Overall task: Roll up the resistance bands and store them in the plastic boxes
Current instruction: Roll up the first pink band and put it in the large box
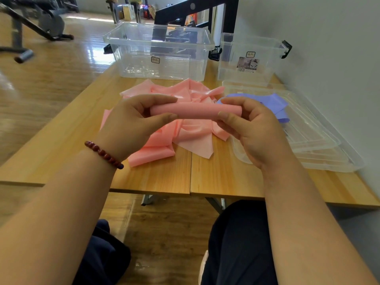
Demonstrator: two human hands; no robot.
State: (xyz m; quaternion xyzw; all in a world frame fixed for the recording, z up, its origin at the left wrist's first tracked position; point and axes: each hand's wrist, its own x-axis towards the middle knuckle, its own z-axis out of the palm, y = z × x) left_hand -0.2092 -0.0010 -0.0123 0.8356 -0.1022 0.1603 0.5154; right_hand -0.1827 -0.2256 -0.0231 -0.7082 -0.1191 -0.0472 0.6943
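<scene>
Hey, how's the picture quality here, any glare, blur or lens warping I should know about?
In the head view, window glare washes out the floor at upper left; also in the head view, reflections streak the large clear box; the head view's wide lens stretches its lower corners; the pink roll, left hand and right hand look sharp there.

Home gym room, exercise machine [44, 19], wood floor [51, 83], folding table [164, 175]

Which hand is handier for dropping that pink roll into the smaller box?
Probably right: the right hand pinches the pink roll, and the smaller box stands beyond it, farther from the left hand.
</scene>
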